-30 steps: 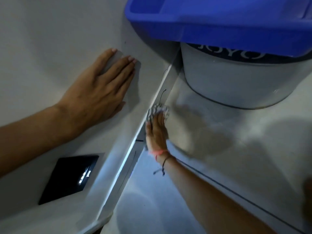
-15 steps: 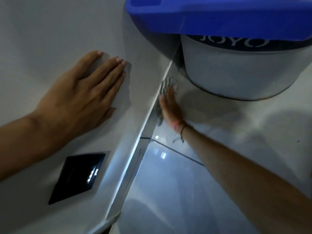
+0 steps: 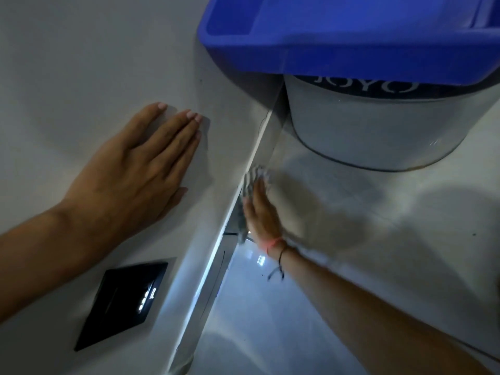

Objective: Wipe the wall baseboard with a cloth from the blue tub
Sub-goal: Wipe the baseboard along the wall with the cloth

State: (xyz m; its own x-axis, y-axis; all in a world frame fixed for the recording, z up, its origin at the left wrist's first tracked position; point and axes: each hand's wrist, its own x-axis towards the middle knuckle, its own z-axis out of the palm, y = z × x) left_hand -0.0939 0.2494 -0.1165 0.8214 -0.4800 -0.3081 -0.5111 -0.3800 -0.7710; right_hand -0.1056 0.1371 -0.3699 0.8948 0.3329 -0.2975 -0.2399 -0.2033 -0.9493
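1. The right hand (image 3: 261, 212) presses the cloth (image 3: 250, 185) flat against the baseboard (image 3: 216, 269), fingers extended, not curled, so the palm spreads pressure.
2. The left hand (image 3: 138, 169) lies open and empty on the wall (image 3: 81, 63), likely bracing.
3. The blue tub (image 3: 351, 36) sits beyond the right fingers, within reach.
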